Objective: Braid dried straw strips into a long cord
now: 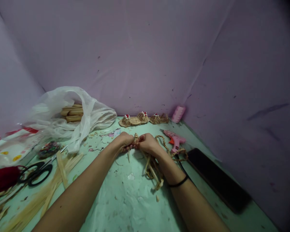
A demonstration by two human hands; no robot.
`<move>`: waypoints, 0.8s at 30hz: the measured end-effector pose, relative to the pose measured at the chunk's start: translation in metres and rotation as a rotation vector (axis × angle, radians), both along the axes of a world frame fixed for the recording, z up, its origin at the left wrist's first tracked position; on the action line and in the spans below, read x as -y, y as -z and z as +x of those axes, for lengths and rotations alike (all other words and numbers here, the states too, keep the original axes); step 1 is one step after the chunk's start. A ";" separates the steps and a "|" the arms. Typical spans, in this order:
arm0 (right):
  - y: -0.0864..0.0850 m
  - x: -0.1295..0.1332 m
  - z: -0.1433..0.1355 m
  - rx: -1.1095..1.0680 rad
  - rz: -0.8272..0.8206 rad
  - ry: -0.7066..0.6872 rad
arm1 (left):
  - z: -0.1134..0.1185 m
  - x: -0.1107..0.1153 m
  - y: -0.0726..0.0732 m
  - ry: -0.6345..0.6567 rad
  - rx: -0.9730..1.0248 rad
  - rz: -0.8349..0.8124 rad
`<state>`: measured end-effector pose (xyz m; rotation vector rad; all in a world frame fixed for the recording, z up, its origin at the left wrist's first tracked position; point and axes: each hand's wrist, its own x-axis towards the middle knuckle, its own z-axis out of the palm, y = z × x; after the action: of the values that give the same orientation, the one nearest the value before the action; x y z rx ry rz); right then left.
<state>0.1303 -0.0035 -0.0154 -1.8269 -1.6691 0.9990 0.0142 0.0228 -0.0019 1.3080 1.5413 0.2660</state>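
Note:
In the middle of the table, my left hand (126, 141) and my right hand (146, 143) meet with closed fingers around a braided cord of dried plant fibre (136, 137). A short piece of the braid stands up between them. Loose fibre strands (148, 166) hang below my right hand, and more twisted cord lies beneath its wrist. The fingertips partly cover the strands, so their exact grip is hidden. Beyond my hands, several small woven slippers (139, 120) with red and white beads rest by the wall.
On the right lie a pink glue gun (175, 139), a pink cylinder (178, 114) and a dark phone-like slab (217, 178). To the left are black-handled scissors (40, 170), red yarn (3, 178), flat fibre strips (45, 190) and a white plastic bag (96, 111) holding dried fibre.

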 end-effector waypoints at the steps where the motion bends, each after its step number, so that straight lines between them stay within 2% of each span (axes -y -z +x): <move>1: -0.002 0.002 -0.001 0.145 0.078 -0.007 | 0.000 0.000 0.000 -0.001 -0.017 0.010; 4: -0.013 0.008 -0.005 0.445 0.213 0.011 | 0.003 0.002 0.000 -0.020 -0.038 0.033; 6: -0.020 0.012 -0.007 0.522 0.184 0.047 | 0.004 0.003 -0.002 -0.039 -0.041 0.036; 10: -0.028 0.018 -0.012 0.510 0.107 0.041 | 0.004 0.005 -0.003 -0.106 0.045 0.013; 15: -0.027 0.024 -0.020 0.469 0.199 -0.038 | -0.006 0.000 0.005 -0.107 0.222 -0.068; 19: -0.025 0.018 -0.012 0.320 0.164 -0.095 | -0.017 -0.006 0.008 -0.089 0.324 -0.087; 21: -0.023 0.012 -0.007 0.174 0.118 -0.006 | -0.022 -0.008 0.007 -0.064 0.346 -0.158; 24: -0.017 0.005 -0.005 -0.146 -0.050 0.124 | -0.026 -0.010 0.005 -0.016 0.357 -0.295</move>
<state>0.1254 -0.0084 0.0017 -1.8176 -1.4395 1.1012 -0.0121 0.0332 -0.0071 0.9577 1.2336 0.2553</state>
